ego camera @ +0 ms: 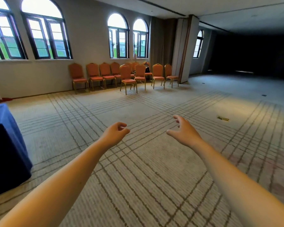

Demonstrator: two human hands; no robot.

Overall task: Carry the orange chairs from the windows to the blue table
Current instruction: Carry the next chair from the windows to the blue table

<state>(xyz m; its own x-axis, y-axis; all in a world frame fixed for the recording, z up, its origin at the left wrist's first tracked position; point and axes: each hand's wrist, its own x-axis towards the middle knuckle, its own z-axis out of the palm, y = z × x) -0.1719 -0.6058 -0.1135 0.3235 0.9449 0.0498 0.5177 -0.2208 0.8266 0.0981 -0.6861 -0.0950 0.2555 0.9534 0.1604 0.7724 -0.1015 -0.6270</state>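
Orange chairs (105,69) stand below the windows (118,38), well apart from the blue table (5,136) at near left; with left hand (115,133) and right hand (185,130) empty, fingers loosely curled, walk up and grip the nearest chair (127,76) by its backrest.

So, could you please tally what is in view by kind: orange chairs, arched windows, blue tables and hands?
Orange chairs: 11, as best I can tell; the ones at the back overlap
Arched windows: 5
Blue table: 1
Hands: 2, the left hand and the right hand, both empty
Total: 19
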